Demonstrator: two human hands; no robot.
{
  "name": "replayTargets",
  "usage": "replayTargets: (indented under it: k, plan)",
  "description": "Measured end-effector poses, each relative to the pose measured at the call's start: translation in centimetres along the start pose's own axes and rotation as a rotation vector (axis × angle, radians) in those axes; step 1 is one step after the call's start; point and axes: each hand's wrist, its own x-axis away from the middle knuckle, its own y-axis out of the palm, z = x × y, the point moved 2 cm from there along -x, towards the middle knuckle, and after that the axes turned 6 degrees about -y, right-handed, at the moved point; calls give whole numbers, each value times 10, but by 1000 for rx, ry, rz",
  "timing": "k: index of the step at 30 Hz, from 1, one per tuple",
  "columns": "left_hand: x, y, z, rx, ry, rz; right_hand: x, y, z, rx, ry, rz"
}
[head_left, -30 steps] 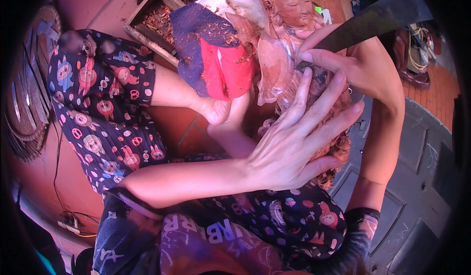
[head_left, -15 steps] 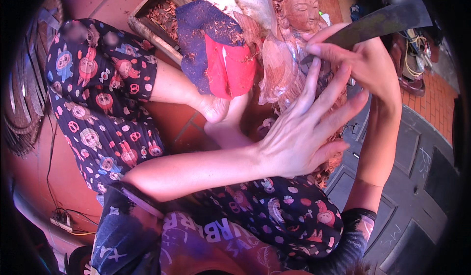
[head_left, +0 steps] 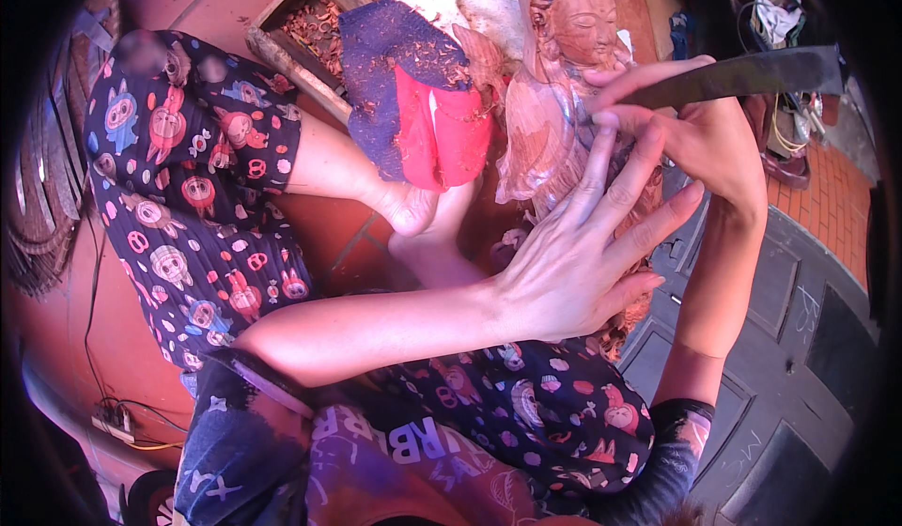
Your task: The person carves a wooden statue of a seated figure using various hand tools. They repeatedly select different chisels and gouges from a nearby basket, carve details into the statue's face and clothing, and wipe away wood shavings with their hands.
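A carved wooden statue (head_left: 540, 117) of a robed, hooded figure lies in front of me, its face at the far end. Pinched between the thumb and fingers of my right hand (head_left: 709, 141) is a long, flat dark metal blade (head_left: 761, 75). Its wide end sticks out to the right, and its working end sits at the statue's chest, partly hidden by my fingers. My left hand (head_left: 573, 263) stretches across the robe with fingers spread, holding nothing. Its foremost fingertip meets the carving beside the blade's working end.
A wooden box (head_left: 310, 75) of shavings stands at the far left. Beside it, a navy and red cloth (head_left: 437, 131) strewn with shavings covers part of my feet. Several curved metal strips (head_left: 42, 188) hang at the left. A grey panelled door (head_left: 752, 338) lies at right.
The blade has turned a little, its outer end dropping and shifting right. My right hand has tilted with it. The statue has shifted slightly right, while my left hand is nearly still.
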Motion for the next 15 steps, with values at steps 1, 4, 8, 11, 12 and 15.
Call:
replayTargets:
  k: [1,4,8,11,12,15]
  plan:
    - [0,0,0,14,1,-10,3,-1,4,-7,-33,-11]
    - [2,1,2,-33,1,-8,4,2,4,-61,16,24]
    - [-14,-6,-1,-88,-6,64,-2,0,2,-227,187,132]
    - [-6,-3,3,-58,-8,14,6,1,8,-178,32,73]
    - [-6,-4,2,-63,-8,16,8,3,9,-96,-79,37]
    - [-8,-6,1,-91,-19,30,3,4,8,-238,155,135]
